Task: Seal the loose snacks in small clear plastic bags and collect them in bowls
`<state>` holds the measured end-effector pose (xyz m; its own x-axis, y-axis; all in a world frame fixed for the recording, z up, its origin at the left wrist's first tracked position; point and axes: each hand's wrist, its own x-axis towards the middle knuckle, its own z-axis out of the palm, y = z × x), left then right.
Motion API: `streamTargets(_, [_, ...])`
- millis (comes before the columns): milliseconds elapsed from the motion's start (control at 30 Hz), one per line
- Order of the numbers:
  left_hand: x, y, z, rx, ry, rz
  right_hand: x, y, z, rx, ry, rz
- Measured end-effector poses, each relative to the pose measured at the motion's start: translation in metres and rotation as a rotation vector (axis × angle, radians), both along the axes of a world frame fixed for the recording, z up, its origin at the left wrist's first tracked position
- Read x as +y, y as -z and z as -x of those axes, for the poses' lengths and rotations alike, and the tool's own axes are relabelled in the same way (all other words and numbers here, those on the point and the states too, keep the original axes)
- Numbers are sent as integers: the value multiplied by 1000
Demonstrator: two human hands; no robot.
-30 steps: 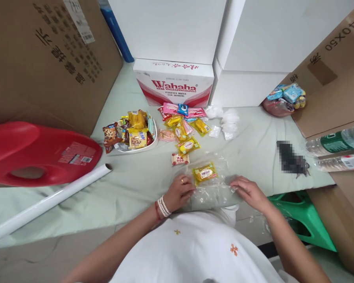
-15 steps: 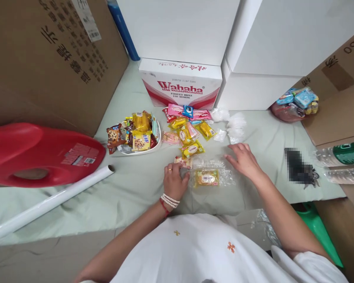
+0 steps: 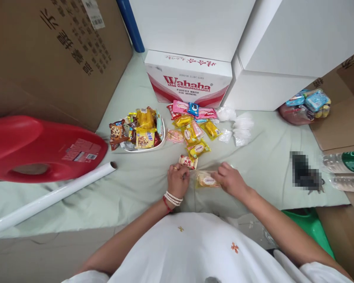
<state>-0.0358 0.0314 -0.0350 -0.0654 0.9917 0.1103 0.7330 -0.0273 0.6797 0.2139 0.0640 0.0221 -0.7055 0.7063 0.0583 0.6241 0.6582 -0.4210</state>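
A yellow-wrapped snack [image 3: 205, 181] lies on the cloth between my hands, with a thin clear plastic bag [image 3: 197, 173] around or over it. My left hand [image 3: 177, 181], wearing a ring and white beads, is closed at the bag's left edge. Over the right end of the snack, my right hand [image 3: 231, 181] is closed with its fingertips pinched on the bag. A cream and red snack packet [image 3: 188, 162] lies just beyond my left fingers. Past it are several yellow snack packs [image 3: 198, 148] and a pink packet [image 3: 175, 136].
A white basket [image 3: 162, 143] full of snacks stands left of the pile. Behind sits a Wahaha carton [image 3: 188, 80]. Crumpled plastic bags [image 3: 242, 127] lie at right. A red jug [image 3: 47, 149] and a white roll [image 3: 56, 194] are at left, plastic bottles [image 3: 332, 162] far right.
My right hand has moved left and toward me, closing its spread fingers on the plastic bag. My left fingers have curled in at its left edge. The view has shifted slightly.
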Motion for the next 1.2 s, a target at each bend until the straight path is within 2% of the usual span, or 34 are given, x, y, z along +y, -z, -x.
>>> streamTargets(67, [0,-1,3,-31,4,-7,-23,4,-3,-25,-82,-36])
streamTargets(133, [-3,-4,10,-68,10,-20,-39,8,-7,-27,-103,-21])
streamTargets(200, [-9,-8,23,-123,59,-27,-50,13,-12,-21,-68,19])
streamTargets(300, [-20,-18,41,-213,225,-2,-58,20,-18,3,-21,63])
streamTargets(367, [-25,-23,45,-178,253,31,-60,25,-19,9,-11,70])
streamTargets(467, [-29,-30,36,32,159,85,-60,30,-18,7,-1,75])
streamTargets(567, [-30,-38,25,130,190,172,-56,29,-17,20,12,77])
streamTargets(633, [-30,-45,21,53,221,275,-54,28,-17,37,17,75])
streamTargets(700, [-28,-55,18,-123,212,373,-52,28,-16,55,16,77])
streamTargets(767, [-24,-64,10,-319,214,410,-51,30,-15,77,10,81])
streamTargets(833, [-18,-70,-3,-408,273,410,-51,31,-13,107,-2,82])
streamTargets(900, [-12,-72,-18,-316,366,397,-53,32,-12,154,-10,80])
streamTargets(967, [-8,-70,-30,-103,448,367,-56,32,-11,223,5,101])
streamTargets(1000, [-7,-68,-34,8,473,345,-58,32,-11,265,51,108])
streamTargets(1067, [-6,-64,-38,170,501,307,-62,33,-11,312,250,60])
streamTargets(1133, [-7,-62,-38,248,499,279,-65,34,-11,250,508,-48])
streamTargets(1200, [-8,-60,-38,267,477,245,-65,36,-12,129,675,-119])
